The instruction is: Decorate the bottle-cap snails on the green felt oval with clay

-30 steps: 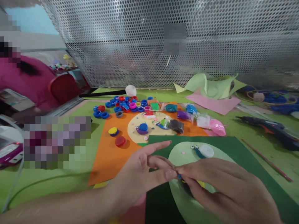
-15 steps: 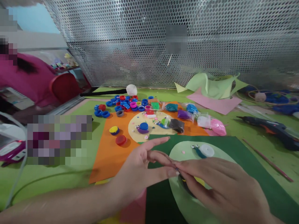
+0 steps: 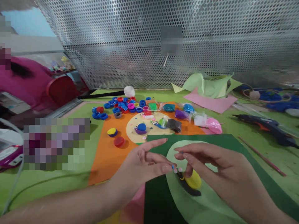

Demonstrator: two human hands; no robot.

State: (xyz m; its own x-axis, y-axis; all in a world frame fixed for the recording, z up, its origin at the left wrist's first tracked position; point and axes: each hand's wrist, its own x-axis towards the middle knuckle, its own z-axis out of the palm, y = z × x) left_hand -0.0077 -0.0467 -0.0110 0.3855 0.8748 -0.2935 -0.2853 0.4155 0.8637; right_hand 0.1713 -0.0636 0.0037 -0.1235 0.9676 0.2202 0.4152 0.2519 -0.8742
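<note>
The left hand (image 3: pixel 136 168) had its thumb and a neighbouring finger closed at the tips on a blue piece (image 3: pixel 173 167); its index finger pointed outward, clear of the grip. The right hand (image 3: pixel 224 168) had its thumb and index finger nearly together, with a blue bit (image 3: pixel 182 152) pinched between them. The two sets of fingers stood apart, the right set slightly farther from the wearer.

The snail figure (image 3: pixel 193 180), with a yellow shell and black body, lay on the light green shape (image 3: pixel 205 205), below the right fingers. Its two pinkish-white eyes sat just beside the left fingertips. Contact between the right hand's lower fingers and the shell could not be determined.

The dark green sheet (image 3: pixel 155 202) extended beneath the fingers. Beyond the left fingers, a red cap (image 3: pixel 119 142) and a yellow-topped cap (image 3: pixel 112 132) rested on the orange sheet (image 3: pixel 102 165). To the right of the right fingers, a glue gun (image 3: pixel 263 127) and a reddish stick (image 3: pixel 261 157) lay on the desk (image 3: pixel 233 127).
</note>
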